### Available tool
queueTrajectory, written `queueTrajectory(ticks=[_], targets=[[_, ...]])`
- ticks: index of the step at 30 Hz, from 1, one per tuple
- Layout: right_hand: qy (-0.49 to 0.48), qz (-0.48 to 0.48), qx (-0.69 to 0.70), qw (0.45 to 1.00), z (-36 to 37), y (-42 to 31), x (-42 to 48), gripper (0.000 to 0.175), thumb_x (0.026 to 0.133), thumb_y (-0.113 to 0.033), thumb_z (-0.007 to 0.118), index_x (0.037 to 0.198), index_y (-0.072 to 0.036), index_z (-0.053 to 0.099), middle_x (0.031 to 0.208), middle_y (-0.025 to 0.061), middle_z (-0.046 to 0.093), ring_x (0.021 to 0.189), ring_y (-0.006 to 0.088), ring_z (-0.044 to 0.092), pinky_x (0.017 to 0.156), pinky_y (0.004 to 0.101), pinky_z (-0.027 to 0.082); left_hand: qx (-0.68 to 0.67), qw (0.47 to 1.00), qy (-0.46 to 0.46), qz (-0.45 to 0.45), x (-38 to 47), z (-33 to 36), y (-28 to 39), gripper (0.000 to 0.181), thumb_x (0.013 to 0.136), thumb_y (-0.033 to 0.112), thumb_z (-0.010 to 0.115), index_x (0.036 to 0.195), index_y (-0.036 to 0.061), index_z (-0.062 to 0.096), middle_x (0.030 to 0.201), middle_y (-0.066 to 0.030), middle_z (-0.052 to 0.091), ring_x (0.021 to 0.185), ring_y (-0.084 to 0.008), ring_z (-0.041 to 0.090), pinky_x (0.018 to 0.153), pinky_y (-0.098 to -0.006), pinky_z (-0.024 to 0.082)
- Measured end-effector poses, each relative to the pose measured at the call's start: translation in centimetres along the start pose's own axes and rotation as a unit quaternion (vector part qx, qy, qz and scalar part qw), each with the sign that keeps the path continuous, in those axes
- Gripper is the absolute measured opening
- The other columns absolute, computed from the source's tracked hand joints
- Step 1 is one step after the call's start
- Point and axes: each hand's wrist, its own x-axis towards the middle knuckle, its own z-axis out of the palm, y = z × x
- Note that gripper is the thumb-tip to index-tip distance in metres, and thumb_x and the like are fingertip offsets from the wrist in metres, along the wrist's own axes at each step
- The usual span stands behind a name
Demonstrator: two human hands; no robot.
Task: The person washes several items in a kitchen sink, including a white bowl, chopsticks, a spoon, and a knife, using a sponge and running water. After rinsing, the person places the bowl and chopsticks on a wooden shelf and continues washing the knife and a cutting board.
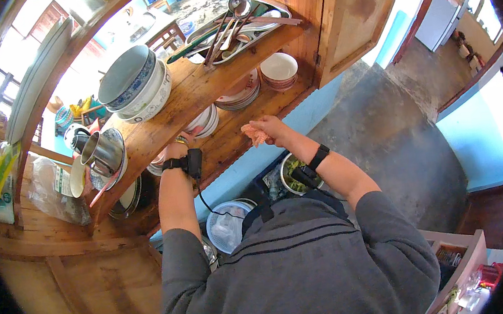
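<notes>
A crumpled orange cloth (255,135) is gripped in my right hand (272,130), just off the front edge of the lower wooden shelf (232,147). Reaching under the upper shelf, my left hand (182,141) is at a stack of white plates (206,122); its fingers are partly hidden, and whether they hold a plate is unclear. Farther right on the lower shelf are a stack of patterned plates (240,92) and stacked bowls (279,70). Small bowls (156,166) sit partly hidden beside my left wrist.
Nested large bowls (133,86) and a metal tray (283,11) of ladles and chopsticks stand on the upper shelf (186,95). A metal cup (102,155) is at the left. An open cabinet door (358,15) is at the right. Below are a blue basket (226,227) and a bowl of greens (290,169).
</notes>
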Motion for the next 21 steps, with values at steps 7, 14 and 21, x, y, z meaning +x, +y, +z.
queueTrajectory(ticks=[7, 14, 21], targets=[[-0.003, -0.002, -0.042, 0.999, 2.0, -0.1, 0.6, 0.036, 0.091, -0.038, 0.057, 0.101, -0.003, 0.056, 0.070, 0.0092, 0.063, 0.050, 0.0164, 0.058, 0.037, 0.0299, 0.035, 0.053, 0.998, -0.021, 0.000, 0.1, -1.2, -1.1, 0.068, 0.077, 0.042, 0.069, 0.134, 0.0136, 0.046, 0.137, -0.0071, 0.047, 0.128, -0.0294, 0.040, 0.098, -0.0448, 0.042], [0.099, -0.189, -0.298, 0.930, 8.5, -1.3, 11.3, 0.053, 0.094, -0.043, 0.047, 0.118, 0.004, 0.055, 0.107, 0.0219, 0.064, 0.099, 0.0317, 0.062, 0.083, 0.0411, 0.047, 0.092, 0.995, -0.044, 0.015, 0.3, -1.8, -2.6, 0.067, 0.076, 0.036, 0.071, 0.135, 0.0155, 0.045, 0.136, -0.0063, 0.048, 0.127, -0.0293, 0.041, 0.095, -0.0446, 0.046], [0.139, -0.141, -0.342, 0.919, 9.7, -1.5, 13.3, 0.052, 0.095, -0.041, 0.043, 0.119, 0.003, 0.056, 0.113, 0.0229, 0.062, 0.101, 0.0384, 0.059, 0.086, 0.0411, 0.047, 0.216, 0.971, -0.061, 0.080, 3.3, -3.6, -5.9, 0.068, 0.076, 0.030, 0.073, 0.136, 0.0173, 0.044, 0.136, -0.0055, 0.048, 0.125, -0.0293, 0.042, 0.091, -0.0443, 0.049]])
